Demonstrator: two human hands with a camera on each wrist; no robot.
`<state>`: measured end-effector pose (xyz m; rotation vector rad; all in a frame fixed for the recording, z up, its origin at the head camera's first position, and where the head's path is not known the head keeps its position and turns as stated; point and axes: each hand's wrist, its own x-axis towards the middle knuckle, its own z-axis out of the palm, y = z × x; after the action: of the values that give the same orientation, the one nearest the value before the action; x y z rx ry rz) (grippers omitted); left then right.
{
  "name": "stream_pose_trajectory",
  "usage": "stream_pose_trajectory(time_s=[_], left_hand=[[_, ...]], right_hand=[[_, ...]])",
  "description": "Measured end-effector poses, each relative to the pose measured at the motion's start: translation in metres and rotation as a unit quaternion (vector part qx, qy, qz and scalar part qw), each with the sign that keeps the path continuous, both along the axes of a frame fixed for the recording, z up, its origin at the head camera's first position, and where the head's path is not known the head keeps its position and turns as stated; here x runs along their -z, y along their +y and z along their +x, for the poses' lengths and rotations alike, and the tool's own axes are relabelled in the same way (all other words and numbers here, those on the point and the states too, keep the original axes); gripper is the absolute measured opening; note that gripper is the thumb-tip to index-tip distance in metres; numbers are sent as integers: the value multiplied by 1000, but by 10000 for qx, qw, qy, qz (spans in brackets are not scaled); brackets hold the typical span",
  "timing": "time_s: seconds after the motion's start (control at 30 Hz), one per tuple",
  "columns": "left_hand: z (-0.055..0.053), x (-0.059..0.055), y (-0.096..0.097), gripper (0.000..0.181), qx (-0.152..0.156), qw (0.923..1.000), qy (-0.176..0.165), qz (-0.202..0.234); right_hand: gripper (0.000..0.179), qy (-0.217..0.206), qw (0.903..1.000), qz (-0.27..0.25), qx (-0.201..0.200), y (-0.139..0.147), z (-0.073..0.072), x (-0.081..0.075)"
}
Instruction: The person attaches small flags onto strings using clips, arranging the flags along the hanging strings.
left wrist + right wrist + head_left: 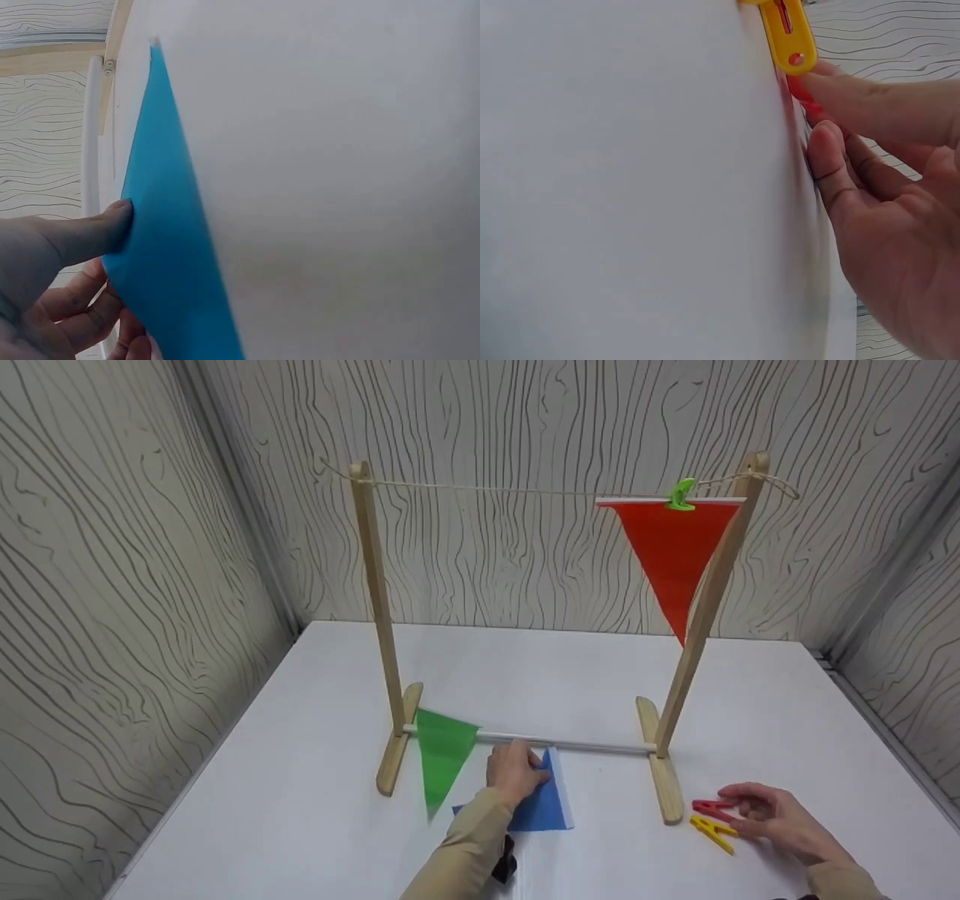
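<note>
My left hand (516, 772) pinches a blue pennant (551, 802) with a white top strip, in front of the stand's white bar. In the left wrist view its thumb (112, 225) lies on one face of the blue cloth and the other fingers are behind. At the right, the thumb and index finger of my right hand (780, 819) close around the handle end of a red clip (709, 808). A yellow clip (712, 832) lies right beside it, close to the thumb. In the right wrist view, the yellow clip (789, 45) partly hides the red one (799, 90).
A wooden stand with two posts (380, 600) holds a string (480, 488) between their tops. From its right part a red pennant (667, 555) hangs by a green clip (682, 495). A green pennant (444, 750) lies over the white bar (577, 745) at the left.
</note>
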<state>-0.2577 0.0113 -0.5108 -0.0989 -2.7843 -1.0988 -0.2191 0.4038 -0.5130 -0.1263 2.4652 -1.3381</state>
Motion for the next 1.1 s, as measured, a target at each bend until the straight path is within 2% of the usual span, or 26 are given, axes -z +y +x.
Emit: stream_pose_trajectory(time_s=[0.1, 0.17, 0.3, 0.57, 0.73, 0.93, 1.1], left_hand=[[0, 1, -1, 16, -37, 9997, 242, -11], [0, 1, -2, 15, -65, 9996, 277, 47], [0, 0, -3, 13, -52, 9994, 59, 351], [-2, -4, -6, 11, -83, 9934, -390, 1071], [-4, -5, -9, 10, -175, 9890, -406, 1412], [-3, -9, -12, 12, -247, 9830, -425, 1770], [-1, -12, -14, 11, -275, 9754, -573, 2111]], right_hand=[[55, 82, 9998, 172, 67, -3, 0, 0], [52, 123, 9990, 363, 207, -7, 0, 0], [48, 99, 9964, 679, 506, -14, -1, 0], [49, 51, 9937, 794, 793, -18, -2, -2], [55, 101, 9918, 834, 958, -19, -2, -4], [61, 281, 9908, 925, 943, -21, -4, -4], [63, 336, 9916, 818, 944, -23, -5, -5]])
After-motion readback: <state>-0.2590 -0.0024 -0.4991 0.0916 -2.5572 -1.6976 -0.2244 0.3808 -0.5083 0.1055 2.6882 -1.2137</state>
